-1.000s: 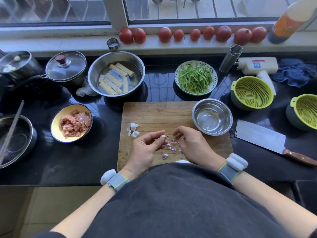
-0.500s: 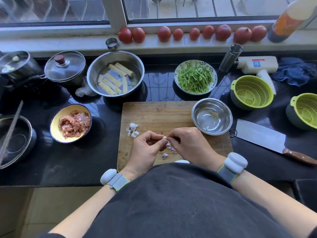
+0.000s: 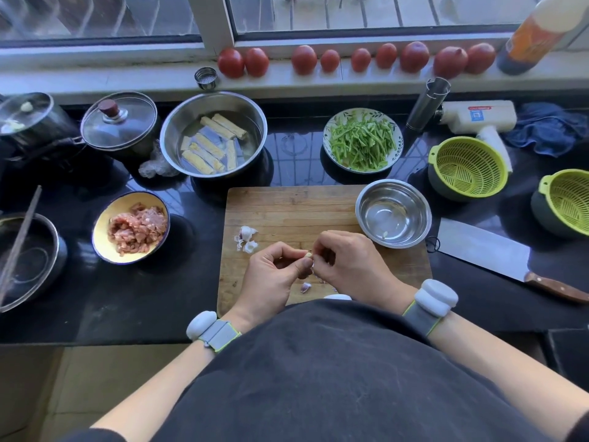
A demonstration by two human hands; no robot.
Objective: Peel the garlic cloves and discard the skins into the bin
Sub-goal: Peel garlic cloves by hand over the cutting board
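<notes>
Step in hand, judged: stripping skin from one garlic clove, pinched between both hands just above the near half of the cutting board. Left hand curled, thumb and forefinger gripping the clove from below; right hand curled, fingertips closed on the clove's other side, probably on a flap of skin, though too small to confirm. Purple-white skin scraps scattered on the board beneath the hands; small pile of pale garlic pieces at board's left, peeled or not cannot tell. Steel bowl sitting on the board's far right corner, one pale piece inside, likely a finished clove. No bin in view. For a clean peel: hold clove steady with left pinch, avoid crushing; catch skin at root end with right nail, pull along the length rather than across; rotate clove between pulls; keep work low over the board so scraps land there, not on the dark counter. Peeled clove probably to the steel bowl. Skins to be gathered afterwards for the bin, wherever located. Cleaver lying right of the board, well apart from the hands; not needed now. Risk: thin inner membrane sticking to damp fingers.
</notes>
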